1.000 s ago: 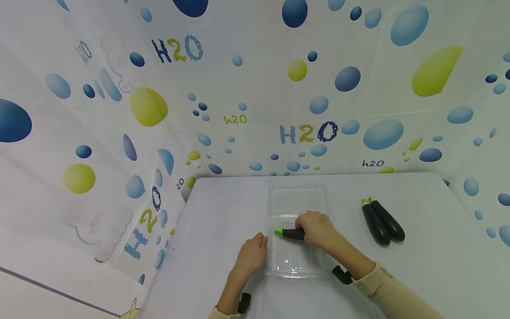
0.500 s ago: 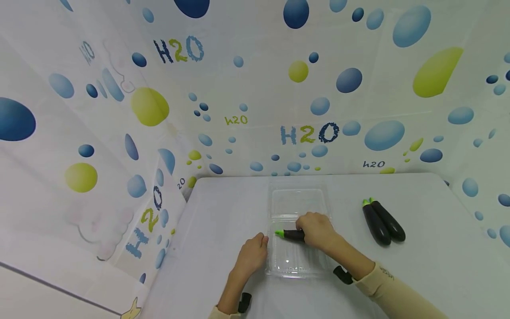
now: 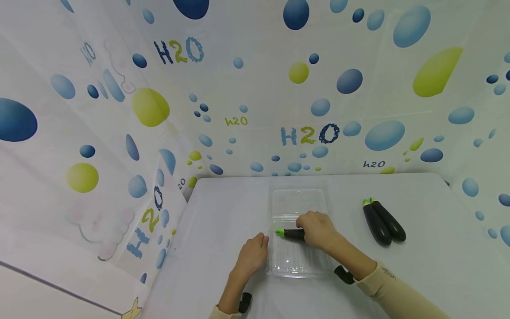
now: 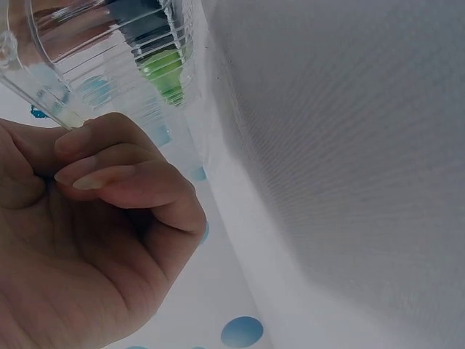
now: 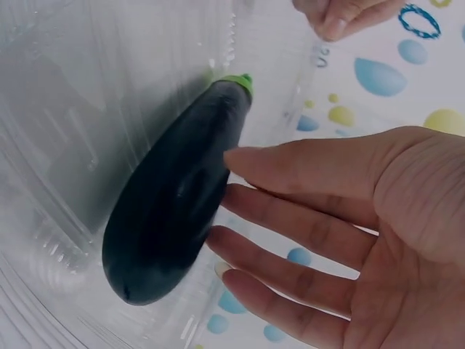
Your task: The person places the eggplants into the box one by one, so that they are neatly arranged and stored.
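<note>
From the lower right of the head view, the right forearm slants up to the centre, where the right hand (image 3: 317, 230) arches knuckles-up over an eggplant (image 3: 294, 234). In the right wrist view its thumb and fingers are nearly straight and spread, the tips meeting the near flank of the smooth, glossy, dark body. That eggplant lies in the ribbed base of a clear plastic container (image 3: 295, 263), its bright green cap toward the left of the head view. The left hand (image 3: 253, 254), at lower centre, pinches the container's thin rim between thumb and curled fingers. At middle right, a second eggplant (image 3: 376, 223) and a third eggplant (image 3: 391, 221), both tapered, rest side by side on the matte white table (image 3: 223, 208).
</note>
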Demonstrator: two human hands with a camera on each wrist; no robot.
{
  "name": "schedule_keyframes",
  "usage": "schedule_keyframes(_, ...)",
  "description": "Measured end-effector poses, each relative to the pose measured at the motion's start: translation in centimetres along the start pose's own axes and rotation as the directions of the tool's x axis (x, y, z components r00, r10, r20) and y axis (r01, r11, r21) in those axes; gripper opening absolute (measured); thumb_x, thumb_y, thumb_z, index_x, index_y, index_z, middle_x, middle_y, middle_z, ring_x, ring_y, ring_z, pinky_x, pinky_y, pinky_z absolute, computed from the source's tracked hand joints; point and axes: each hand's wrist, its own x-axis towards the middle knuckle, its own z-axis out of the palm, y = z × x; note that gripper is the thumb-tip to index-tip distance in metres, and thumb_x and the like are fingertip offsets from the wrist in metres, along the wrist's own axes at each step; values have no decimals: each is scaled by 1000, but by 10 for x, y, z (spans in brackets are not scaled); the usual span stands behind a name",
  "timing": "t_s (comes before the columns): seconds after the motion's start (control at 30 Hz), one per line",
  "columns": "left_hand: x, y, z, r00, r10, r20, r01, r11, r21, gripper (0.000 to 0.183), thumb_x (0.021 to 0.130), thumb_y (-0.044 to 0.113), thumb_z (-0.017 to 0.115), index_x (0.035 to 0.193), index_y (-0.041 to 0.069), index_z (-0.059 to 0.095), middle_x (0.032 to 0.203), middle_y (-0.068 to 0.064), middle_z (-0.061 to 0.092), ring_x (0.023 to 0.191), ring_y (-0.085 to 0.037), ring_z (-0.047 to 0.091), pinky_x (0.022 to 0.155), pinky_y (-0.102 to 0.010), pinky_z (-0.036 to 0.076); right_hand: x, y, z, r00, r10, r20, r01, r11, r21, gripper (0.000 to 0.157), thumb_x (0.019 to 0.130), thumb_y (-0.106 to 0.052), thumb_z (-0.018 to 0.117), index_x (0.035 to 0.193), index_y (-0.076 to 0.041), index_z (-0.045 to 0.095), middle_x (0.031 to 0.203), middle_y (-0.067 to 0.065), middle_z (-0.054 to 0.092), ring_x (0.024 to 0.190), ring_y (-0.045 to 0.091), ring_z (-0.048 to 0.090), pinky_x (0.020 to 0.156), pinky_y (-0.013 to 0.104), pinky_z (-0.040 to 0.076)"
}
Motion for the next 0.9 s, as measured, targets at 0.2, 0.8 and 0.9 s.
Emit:
schedule_keyframes(0.2, -1, 1, 0, 1000, -2, -4, 2, 1000, 3, 31, 113, 21, 43, 88, 8, 54, 64, 1, 43, 54, -12, 41, 47, -26, 33, -3, 1, -10, 1000, 12, 10, -12, 1000, 24, 30, 77, 3, 76, 103, -12, 81, 94, 6, 76, 85, 25, 69, 70, 44, 56)
schedule_keyframes(0.8, -3, 3, -1, 1000, -1, -5, 1, 1000, -15, 30, 113, 19, 43, 88, 7, 55, 64, 1, 44, 53, -12, 40, 47, -26, 33, -11, 26, -34, 996, 63, -57, -56, 991, 118, 29, 83, -9, 85, 111, -8, 78, 102, 7, 78, 95, 30, 73, 71, 45, 59)
schedule_keyframes(0.9, -3, 3, -1, 1000, 3, -7, -3, 1000, -18, 30, 113, 20, 43, 89, 7, 55, 64, 1, 44, 54, -12, 40, 47, -26, 33, -13, 31, -35, 995, 83, -51, -76, 987, 139, 30, 84, -10, 85, 113, -8, 78, 104, 8, 78, 98, 31, 73, 74, 47, 59)
